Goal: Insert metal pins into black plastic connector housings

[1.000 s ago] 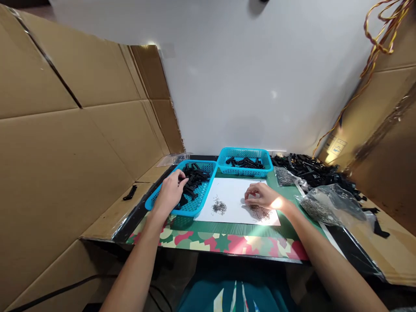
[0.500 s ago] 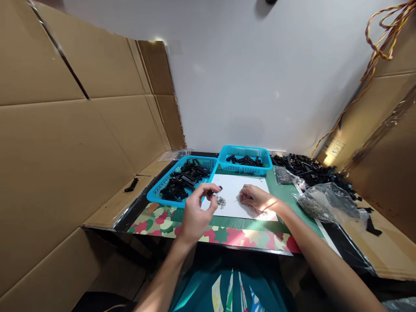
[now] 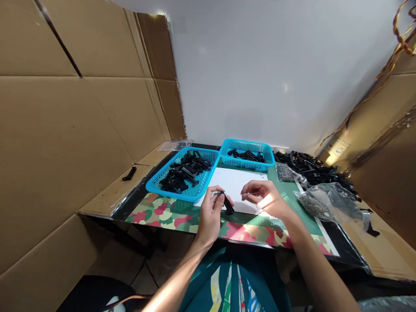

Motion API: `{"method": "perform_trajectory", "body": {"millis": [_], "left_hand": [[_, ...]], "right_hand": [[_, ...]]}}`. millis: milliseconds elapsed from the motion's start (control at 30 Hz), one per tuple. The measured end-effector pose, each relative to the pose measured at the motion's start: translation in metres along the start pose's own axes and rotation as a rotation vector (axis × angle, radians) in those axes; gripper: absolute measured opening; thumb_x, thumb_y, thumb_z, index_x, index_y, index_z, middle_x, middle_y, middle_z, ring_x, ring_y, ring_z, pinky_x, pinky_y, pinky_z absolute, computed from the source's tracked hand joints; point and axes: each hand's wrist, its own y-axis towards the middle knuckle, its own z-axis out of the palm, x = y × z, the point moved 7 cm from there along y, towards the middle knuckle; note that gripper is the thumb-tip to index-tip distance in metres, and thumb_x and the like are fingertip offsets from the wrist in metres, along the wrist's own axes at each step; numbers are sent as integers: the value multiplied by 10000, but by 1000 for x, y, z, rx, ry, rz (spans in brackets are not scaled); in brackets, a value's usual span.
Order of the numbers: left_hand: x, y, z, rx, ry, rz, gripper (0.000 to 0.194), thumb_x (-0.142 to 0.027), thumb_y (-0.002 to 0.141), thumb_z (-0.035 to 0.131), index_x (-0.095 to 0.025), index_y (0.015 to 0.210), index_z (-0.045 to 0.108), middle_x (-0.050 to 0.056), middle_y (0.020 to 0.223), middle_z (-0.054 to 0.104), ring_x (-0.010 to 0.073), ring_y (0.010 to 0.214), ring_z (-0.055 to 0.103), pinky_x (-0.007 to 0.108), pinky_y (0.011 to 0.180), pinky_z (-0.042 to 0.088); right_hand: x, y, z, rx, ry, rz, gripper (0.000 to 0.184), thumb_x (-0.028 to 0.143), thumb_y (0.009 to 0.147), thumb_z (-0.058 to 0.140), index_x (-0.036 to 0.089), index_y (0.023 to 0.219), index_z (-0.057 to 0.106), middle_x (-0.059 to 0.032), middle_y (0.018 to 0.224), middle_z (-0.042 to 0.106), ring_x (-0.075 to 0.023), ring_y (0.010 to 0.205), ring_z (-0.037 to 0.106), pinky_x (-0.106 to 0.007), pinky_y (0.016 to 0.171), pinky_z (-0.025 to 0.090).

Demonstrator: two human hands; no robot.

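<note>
My left hand [image 3: 210,212] is closed around a slim black plastic part [image 3: 229,205], which slants down to the right over the white sheet [image 3: 227,177]. To its right, my right hand [image 3: 264,198] pinches a small, thin, shiny metal piece [image 3: 244,194] between thumb and fingertips; its exact shape is too small to make out. The two hands are a short way apart. Beyond my left hand stands a blue basket [image 3: 208,187] holding many black plastic parts [image 3: 185,170]. My hands largely cover the small metal pieces on the sheet.
A second blue basket [image 3: 271,161] with black parts stands at the back. On the right lie a heap of black parts [image 3: 312,167] and clear bags [image 3: 313,206] of small metal pieces. A single black part [image 3: 129,173] lies at left. Cardboard walls [image 3: 91,143] flank the table.
My left hand has moved right and down, turning the black plastic part so more of it shows. My right hand has lifted from the sheet with the small metal piece. The view has shifted slightly.
</note>
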Motion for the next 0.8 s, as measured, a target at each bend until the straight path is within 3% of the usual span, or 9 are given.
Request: {"method": "perform_trajectory", "body": {"millis": [100, 200, 300, 400, 600, 800], "left_hand": [[8, -4, 6, 41, -45, -55, 271, -518, 1082, 534, -256, 1147, 509, -63, 791, 596, 94, 528, 587, 233, 567, 464], [16, -7, 11, 111, -60, -117, 329, -541, 1040, 601, -265, 1211, 541, -75, 834, 530, 27, 404, 378, 196, 419, 275], [19, -7, 11, 176, -45, -152, 382, -526, 988, 693, -241, 1226, 603, -63, 817, 531, 36, 463, 355, 191, 443, 266], [18, -7, 12, 230, -12, -169, 355, -501, 949, 755, -186, 1092, 671, -42, 729, 567, 70, 527, 430, 204, 489, 299], [23, -5, 17, 311, -15, -220, 384, -541, 952, 731, -163, 985, 674, -69, 625, 460, 81, 514, 363, 226, 495, 257], [22, -5, 21, 349, -14, -253, 381, -557, 964, 712, -184, 980, 639, -73, 642, 453, 83, 528, 364, 219, 491, 246]], "right_hand": [[2, -17, 13, -77, 51, 48, 160, 263, 900, 720, 237, 1057, 706, -30, 861, 752, -220, 840, 735, -359, 794, 520], [2, -27, 25, -78, 57, 86, 224, 197, 898, 688, 261, 1112, 669, 4, 863, 742, -206, 856, 714, -348, 808, 497], [1, -30, 28, -91, 42, 91, 228, 185, 896, 683, 263, 1105, 636, 24, 841, 736, -196, 825, 689, -334, 778, 465], [0, -31, 25, -123, -15, 97, 210, 203, 908, 683, 260, 1103, 629, 21, 844, 748, -195, 806, 663, -334, 759, 447], [-4, -36, 24, -97, 31, 145, 200, 229, 901, 693, 261, 1096, 662, 8, 862, 749, -222, 876, 717, -363, 845, 507], [-14, -39, 19, -212, 58, 148, 186, 246, 866, 711, 242, 1052, 702, -37, 929, 774, -234, 868, 729, -382, 849, 554]]}}
